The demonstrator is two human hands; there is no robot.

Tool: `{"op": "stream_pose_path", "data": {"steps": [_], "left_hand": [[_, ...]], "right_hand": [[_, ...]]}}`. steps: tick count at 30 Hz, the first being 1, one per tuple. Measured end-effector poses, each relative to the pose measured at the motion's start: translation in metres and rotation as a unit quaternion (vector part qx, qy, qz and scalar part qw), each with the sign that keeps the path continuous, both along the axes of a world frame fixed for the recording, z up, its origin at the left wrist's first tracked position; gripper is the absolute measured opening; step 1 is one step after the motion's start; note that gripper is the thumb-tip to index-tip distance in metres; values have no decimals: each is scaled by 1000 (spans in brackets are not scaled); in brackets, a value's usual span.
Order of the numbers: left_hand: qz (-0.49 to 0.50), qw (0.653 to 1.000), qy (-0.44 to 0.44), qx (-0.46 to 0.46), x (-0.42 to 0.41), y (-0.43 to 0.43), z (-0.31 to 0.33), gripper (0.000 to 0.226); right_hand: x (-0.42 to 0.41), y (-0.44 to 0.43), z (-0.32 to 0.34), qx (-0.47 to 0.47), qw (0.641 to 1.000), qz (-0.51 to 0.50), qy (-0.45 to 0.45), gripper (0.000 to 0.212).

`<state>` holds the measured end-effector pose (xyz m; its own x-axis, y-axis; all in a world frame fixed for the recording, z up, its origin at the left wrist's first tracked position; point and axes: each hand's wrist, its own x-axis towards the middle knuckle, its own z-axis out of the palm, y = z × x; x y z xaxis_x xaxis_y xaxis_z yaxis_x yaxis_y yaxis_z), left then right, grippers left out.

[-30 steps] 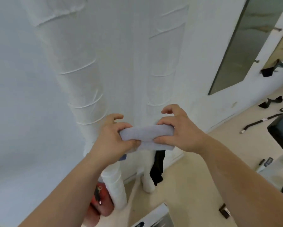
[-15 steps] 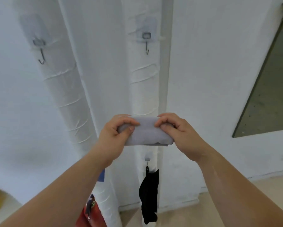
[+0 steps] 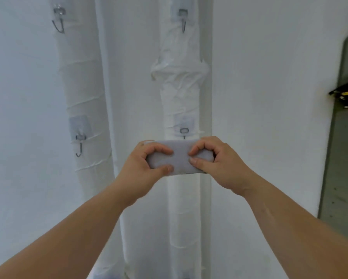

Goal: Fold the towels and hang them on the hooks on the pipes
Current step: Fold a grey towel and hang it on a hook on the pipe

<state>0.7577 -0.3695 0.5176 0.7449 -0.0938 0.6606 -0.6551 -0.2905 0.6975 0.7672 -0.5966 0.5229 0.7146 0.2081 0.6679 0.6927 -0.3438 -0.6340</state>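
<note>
A small folded pale grey towel is held up in front of the right white-wrapped pipe. My left hand grips its left end and my right hand grips its right end. Just above the towel, an adhesive hook sits on the right pipe; its lower part is hidden behind the towel. The left wrapped pipe carries a bare metal hook at about the same height. Higher up, each pipe has one more empty hook, the upper left hook and the upper right hook.
White walls surround the pipes. A grey panel or doorway stands at the right edge, with a black and yellow object showing in it.
The view has tilted upward along the pipes; the hanging black cloth and the floor have dropped out of sight. My hands have raised the folded towel up to the middle hook on the right pipe.
</note>
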Motion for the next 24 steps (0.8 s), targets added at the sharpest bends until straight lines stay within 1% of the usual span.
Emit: {"op": "stream_pose_path", "data": {"steps": [4,8,10,14,19,24], "left_hand": [[44,998,-34,34,29,-14,28,41],[46,997,-56,15,61,-26,49,41],[51,997,-49,13,75,-26,53,39],[47,998,-30,12,97,-21,47,37],[37,998,-43,-15,110,-23,36,39],[39,998,-52,0,111,-20,30,38]], "right_hand": [[30,-7,23,-6,999,-33,-27,26],[56,-16,44,28,997,-48,-48,32],[70,-16,50,30,996,-63,-57,32],[96,-12,45,-2,994,-75,-77,33],[109,-13,35,4,992,-76,-102,34],[110,-13,29,-1,988,-84,-126,35]]}}
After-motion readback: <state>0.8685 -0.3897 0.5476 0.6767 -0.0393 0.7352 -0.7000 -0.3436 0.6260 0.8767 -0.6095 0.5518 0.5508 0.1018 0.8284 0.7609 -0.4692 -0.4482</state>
